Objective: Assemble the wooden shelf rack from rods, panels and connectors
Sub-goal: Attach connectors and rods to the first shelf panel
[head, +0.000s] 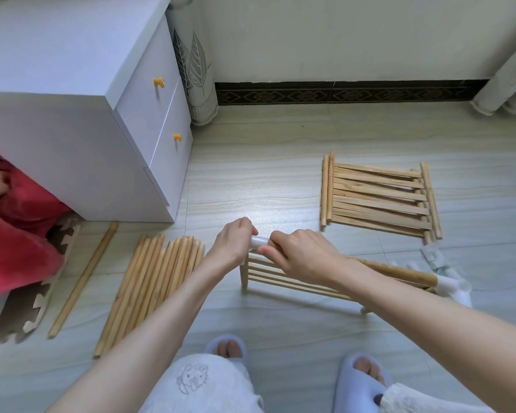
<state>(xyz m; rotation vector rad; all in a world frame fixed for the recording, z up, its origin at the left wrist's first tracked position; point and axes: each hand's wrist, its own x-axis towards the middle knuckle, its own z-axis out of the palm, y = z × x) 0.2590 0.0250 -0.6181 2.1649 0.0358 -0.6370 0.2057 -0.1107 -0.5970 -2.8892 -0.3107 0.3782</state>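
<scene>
A: Grip? Left hand (pixel 236 241) wraps white connector (pixel 259 242); right hand (pixel 303 253) grips rod (pixel 399 272).
B: Axis?
A: Rod runs rightward from connector, over slatted panel (pixel 283 278); probably pushing in.

Setting: room in a home, likely a bedroom. Evidence: white drawer cabinet (pixel 81 114) with orange knobs (pixel 159 82), upper left; leaf-print curtain (pixel 195 64) hanging to the floor, top centre; dark patterned skirting board (pixel 349 92) beneath a pale wall; wood-look floor tiles (pixel 251 180); foam puzzle mat (pixel 39 302), lower left; slippers (pixel 359 380) on the person's feet, bottom.
</scene>
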